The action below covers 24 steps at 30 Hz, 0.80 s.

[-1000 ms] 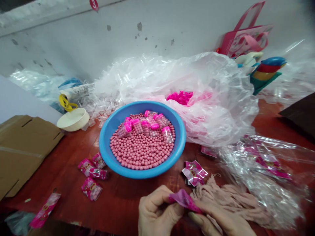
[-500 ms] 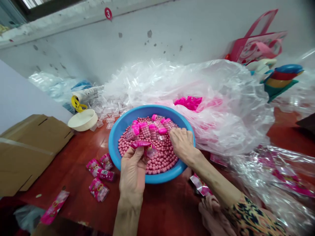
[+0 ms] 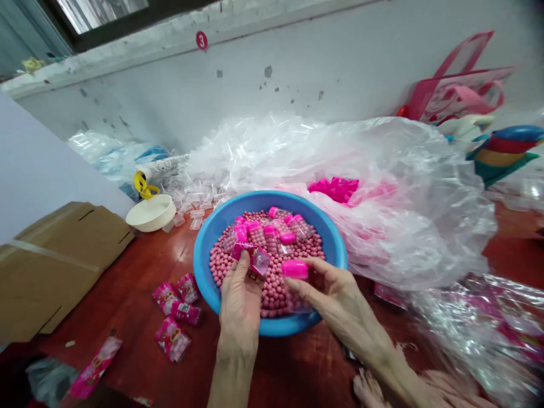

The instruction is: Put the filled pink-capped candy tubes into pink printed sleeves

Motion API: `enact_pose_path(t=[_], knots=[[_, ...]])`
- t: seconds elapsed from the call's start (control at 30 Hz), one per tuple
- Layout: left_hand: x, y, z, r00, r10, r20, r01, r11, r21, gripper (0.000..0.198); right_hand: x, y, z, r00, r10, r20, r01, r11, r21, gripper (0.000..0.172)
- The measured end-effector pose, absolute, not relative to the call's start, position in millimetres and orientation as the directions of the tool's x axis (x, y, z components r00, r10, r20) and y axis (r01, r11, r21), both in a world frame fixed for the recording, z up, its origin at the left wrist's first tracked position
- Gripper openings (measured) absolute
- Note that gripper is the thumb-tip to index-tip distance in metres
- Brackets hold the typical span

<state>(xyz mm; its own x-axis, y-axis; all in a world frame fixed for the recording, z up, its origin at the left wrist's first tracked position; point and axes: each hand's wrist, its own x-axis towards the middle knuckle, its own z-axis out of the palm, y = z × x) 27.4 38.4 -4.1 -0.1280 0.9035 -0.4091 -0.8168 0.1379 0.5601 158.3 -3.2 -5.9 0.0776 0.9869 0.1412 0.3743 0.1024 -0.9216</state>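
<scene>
Magenta cap seated on a clear plastic bottle, held upright over the basin's near side. The right hand grips the bottle, with thumb and forefinger closed on it just below the cap; the remaining fingers are partly hidden. The left hand is closed around a pink foil sachet, whose clear lower corner shows beside the fingertips. Both hands are at the near rim of a blue plastic basin filled with pink beads, with more capped bottles lying on the beads. Beyond it lies a clear plastic bag holding loose magenta caps. Filled sachets lie on the red table to the left of the basin, near a cardboard sheet and a cream bowl.
</scene>
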Motion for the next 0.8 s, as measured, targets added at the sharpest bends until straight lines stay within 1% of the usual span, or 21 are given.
enact_pose_path(t=[0.1,0.2,0.3,0.43,0.57,0.67,0.8], knots=[[28.4,36.8,-5.1,-0.130,0.912,-0.390,-0.803,0.134,0.580,0.017,145.3,-13.5,-4.2,0.118,0.986,0.119,0.260,0.085,-0.962,0.024],[29.0,34.7,-7.2,-0.123,0.919,-0.375,-0.785,0.141,0.603,0.009,134.6,-12.8,-4.2,0.166,0.981,0.101,0.210,0.066,-0.976,0.018],[29.3,32.8,-9.1,-0.113,0.926,-0.361,-0.767,0.150,0.624,0.002,128.0,-10.9,-5.1,0.159,0.984,0.076,0.171,0.048,-0.984,0.013],[31.0,31.8,-9.1,-0.108,0.940,-0.322,-0.752,0.135,0.646,0.021,125.8,-14.6,-4.9,0.125,0.992,0.035,0.101,0.023,-0.995,0.011],[33.6,30.4,-6.5,-0.060,0.953,-0.297,-0.738,0.158,0.656,0.026,126.7,-19.8,-2.6,0.101,0.995,-0.007,0.046,-0.012,-0.999,0.019],[33.7,27.0,-4.9,-0.026,0.958,-0.284,-0.724,0.178,0.666,0.026,126.2,-21.2,-2.4,0.134,0.991,0.012,0.079,0.001,-0.997,0.019],[32.9,23.1,-5.3,0.003,0.961,-0.275,-0.689,0.201,0.697,0.028,125.4,-23.0,-6.5,0.183,0.981,0.069,0.155,0.040,-0.987,0.014]])
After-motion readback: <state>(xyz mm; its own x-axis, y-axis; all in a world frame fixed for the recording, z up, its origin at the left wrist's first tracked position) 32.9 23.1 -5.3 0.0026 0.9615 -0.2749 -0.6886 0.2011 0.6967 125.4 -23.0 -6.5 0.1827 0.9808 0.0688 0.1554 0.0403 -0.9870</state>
